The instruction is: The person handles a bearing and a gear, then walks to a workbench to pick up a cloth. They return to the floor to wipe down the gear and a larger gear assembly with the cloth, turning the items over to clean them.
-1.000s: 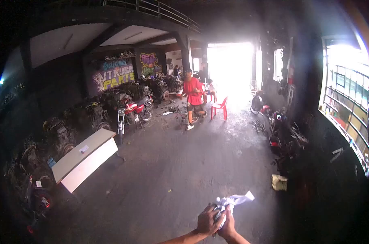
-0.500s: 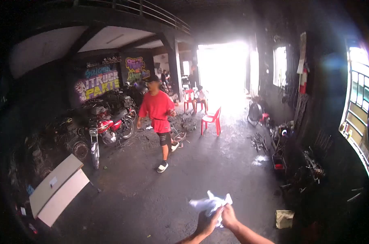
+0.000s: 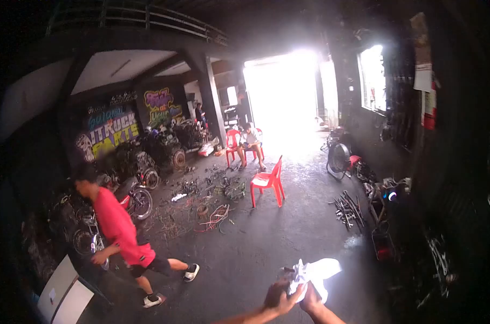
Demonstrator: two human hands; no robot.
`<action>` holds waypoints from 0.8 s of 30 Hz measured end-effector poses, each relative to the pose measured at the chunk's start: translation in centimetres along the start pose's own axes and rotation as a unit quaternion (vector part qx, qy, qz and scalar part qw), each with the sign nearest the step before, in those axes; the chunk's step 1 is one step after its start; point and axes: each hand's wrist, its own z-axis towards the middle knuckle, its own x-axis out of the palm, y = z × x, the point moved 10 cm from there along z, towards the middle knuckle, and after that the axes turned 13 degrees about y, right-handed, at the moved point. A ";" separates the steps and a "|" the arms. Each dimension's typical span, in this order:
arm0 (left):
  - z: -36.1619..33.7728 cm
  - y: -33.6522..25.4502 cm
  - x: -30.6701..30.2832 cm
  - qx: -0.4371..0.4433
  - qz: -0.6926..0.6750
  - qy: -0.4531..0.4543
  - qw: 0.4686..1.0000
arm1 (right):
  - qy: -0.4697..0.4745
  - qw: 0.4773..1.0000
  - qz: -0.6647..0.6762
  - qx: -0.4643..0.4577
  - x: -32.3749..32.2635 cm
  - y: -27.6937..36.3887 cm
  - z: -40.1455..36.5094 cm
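Observation:
A crumpled white cloth [image 3: 325, 268] is bunched between my two hands at the lower right of centre. My left hand [image 3: 288, 300] closes on its near left side. Against that side, my right hand [image 3: 312, 300] presses its fingers into the folds. Both hands are close together, and the cloth hides most of the fingertips. Beside the left hand there is a dark patch that I cannot make out.
A person in a red shirt [image 3: 121, 227] walks at the left, near a leaning pale panel [image 3: 61, 289] and parked motorcycles [image 3: 140, 202]. A red chair [image 3: 269, 181] stands ahead. Cables [image 3: 215, 218] and metal bars [image 3: 348, 209] lie on the floor. A seated person [image 3: 250, 141] is farther back.
The person in red has walked closer and to the left. My view has moved forward through the shop. The cloth has shifted right with my hands and its loose end now spreads rightward.

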 end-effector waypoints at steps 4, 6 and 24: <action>18.2 6.6 -7.5 -0.011 0.074 -0.016 0.997 | 0.011 0.955 -0.289 -0.060 -9.1 6.6 20.8; 25.3 10.9 -10.5 0.031 0.052 -0.079 0.995 | 0.052 0.968 -0.235 -0.071 -12.7 7.8 29.1; 102.7 64.4 -2.7 0.001 -0.091 0.168 0.982 | 0.033 0.974 -0.044 -0.222 -60.6 16.9 98.9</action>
